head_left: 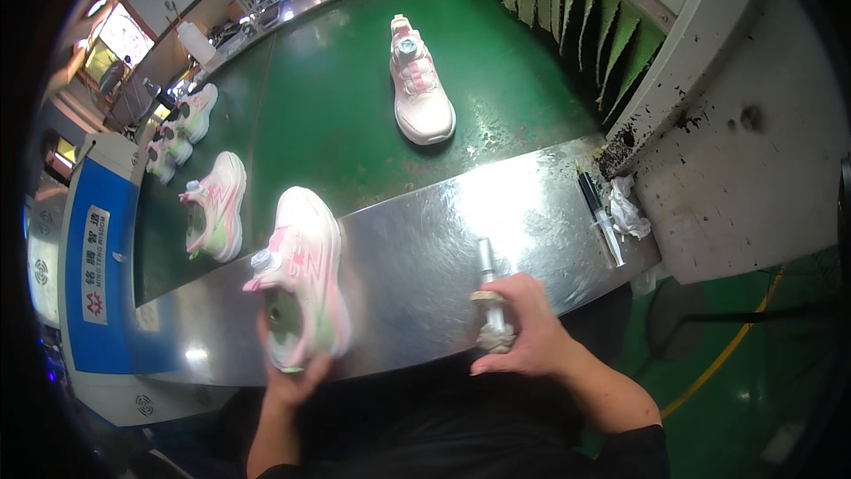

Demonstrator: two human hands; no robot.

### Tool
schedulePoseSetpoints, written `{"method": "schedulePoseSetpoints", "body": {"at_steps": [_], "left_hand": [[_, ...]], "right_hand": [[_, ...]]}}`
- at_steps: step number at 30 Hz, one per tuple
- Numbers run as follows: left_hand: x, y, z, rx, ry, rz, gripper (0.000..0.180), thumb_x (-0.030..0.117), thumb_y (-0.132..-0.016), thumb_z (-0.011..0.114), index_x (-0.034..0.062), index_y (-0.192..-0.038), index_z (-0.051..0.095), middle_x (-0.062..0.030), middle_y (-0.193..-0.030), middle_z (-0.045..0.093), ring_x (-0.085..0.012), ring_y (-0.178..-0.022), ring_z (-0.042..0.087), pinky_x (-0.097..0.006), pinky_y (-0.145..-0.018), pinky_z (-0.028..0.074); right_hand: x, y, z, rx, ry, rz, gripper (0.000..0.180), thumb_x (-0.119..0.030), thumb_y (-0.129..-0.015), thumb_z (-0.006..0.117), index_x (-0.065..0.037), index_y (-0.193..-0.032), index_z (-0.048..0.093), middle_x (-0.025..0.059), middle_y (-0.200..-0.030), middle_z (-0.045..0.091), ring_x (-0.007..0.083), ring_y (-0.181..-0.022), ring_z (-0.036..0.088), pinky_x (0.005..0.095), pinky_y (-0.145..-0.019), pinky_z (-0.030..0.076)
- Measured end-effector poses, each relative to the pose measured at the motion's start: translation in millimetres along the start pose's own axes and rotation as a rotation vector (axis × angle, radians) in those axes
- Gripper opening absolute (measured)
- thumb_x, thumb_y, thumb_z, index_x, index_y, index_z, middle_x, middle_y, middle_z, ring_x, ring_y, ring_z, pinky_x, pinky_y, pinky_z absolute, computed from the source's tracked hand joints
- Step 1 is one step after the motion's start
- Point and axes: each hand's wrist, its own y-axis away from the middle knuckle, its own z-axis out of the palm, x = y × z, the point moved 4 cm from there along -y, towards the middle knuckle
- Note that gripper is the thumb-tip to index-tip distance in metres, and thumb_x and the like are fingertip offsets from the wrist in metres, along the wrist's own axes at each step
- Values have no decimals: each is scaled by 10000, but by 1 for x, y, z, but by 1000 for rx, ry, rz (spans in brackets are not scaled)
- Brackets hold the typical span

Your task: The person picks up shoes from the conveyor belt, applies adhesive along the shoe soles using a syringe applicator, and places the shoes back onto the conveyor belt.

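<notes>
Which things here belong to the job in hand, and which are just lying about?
Belongs, apparently:
pink-white shoe in the left hand
silver tool at the right hand
probably the other shoes on the green surface

Seemingly lying about:
slim black item, crumpled white tissue on the metal ledge
white bottle, back left

I have the ledge point(399, 293) nearest, the belt point(319, 98) directly behind it. Left hand point(300, 380): held shoe point(310, 257), over the ledge's left part. Right hand point(534, 324), well apart: tool point(486, 259), above the near edge. On the belt I log a lone shoe point(424, 93) behind the gap between hands; another shoe point(227, 204) left of the held one, further shoes point(196, 116) behind that. Ledge's right end: syringe point(612, 238), tissue point(628, 210) just right.
</notes>
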Motion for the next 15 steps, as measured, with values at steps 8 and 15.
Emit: {"method": "schedulePoseSetpoints", "body": {"at_steps": [8, 15], "left_hand": [[-32, -75, -17, 246, 758, -314, 618, 87, -818, 586, 40, -1357, 288, -123, -1150, 467, -179, -873, 561, -243, -676, 508], [-67, -147, -35, -41, 110, -526, 391, 410, -914, 472, 32, -895, 575, -50, -717, 569, -124, -519, 522, -237, -409, 414]], "right_hand": [[31, 31, -31, 119, -412, 351, 893, -412, -605, 845, -52, -1283, 391, 75, -1081, 521, 156, -950, 512, 278, -831, 427], [19, 26, -37, 170, -420, 417, 907, -469, -652, 800, -35, -1329, 381, 53, -935, 579, 126, -866, 544, 259, -777, 444]]}}
